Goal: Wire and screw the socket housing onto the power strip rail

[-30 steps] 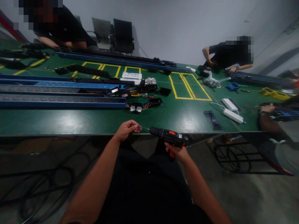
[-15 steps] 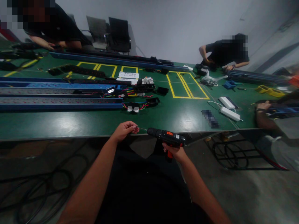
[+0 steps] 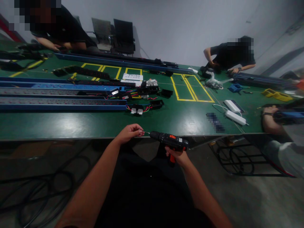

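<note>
My right hand is wrapped round the grip of a black and orange cordless drill, held level at the table's front edge with its chuck pointing left. A thin drill bit sticks out of the chuck. At its far end, the fingers of my left hand are pinched together round the tip. Anything small between those fingertips is hidden.
Long blue metal channels with wires and connectors lie on the green table. White power adapters and a blurred-out flat object are to the right. Co-workers sit at the far side and right.
My left fingers have slid slightly right along the bit, closer to the chuck, so less of it shows. The drill stays almost in place; the view has shifted a little.
</note>
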`<action>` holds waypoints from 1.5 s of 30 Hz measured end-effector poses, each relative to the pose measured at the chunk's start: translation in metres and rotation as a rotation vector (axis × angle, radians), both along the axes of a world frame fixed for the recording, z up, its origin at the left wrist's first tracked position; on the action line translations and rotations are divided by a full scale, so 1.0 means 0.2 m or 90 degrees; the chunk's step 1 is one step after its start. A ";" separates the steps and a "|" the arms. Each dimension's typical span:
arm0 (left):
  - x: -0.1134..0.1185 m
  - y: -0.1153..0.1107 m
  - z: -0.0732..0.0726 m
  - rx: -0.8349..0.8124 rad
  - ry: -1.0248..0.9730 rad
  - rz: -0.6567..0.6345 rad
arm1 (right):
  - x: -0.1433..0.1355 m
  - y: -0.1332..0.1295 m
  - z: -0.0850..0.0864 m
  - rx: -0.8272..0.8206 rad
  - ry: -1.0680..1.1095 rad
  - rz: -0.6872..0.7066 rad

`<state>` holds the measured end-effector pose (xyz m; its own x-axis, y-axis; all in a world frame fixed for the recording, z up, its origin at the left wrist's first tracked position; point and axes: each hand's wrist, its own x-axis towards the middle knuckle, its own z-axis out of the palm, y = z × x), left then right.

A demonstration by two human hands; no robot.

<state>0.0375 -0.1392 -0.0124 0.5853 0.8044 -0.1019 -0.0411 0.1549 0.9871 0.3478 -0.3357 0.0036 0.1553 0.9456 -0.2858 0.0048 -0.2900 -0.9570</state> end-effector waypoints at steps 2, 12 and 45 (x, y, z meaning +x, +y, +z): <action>0.00 0.01 0.01 -0.004 0.001 -0.012 | 0.00 0.00 -0.01 0.003 -0.001 -0.002; -0.09 0.32 0.11 0.353 0.229 0.126 | 0.08 -0.03 -0.07 0.003 0.017 -0.063; -0.04 0.98 0.36 0.502 0.609 -0.141 | 0.08 -0.03 -0.08 0.013 0.020 -0.107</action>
<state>0.0300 0.0576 0.0596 0.6722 0.7341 -0.0962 0.6918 -0.5766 0.4346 0.3642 -0.3408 -0.0128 0.3023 0.9130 -0.2739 -0.0720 -0.2646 -0.9617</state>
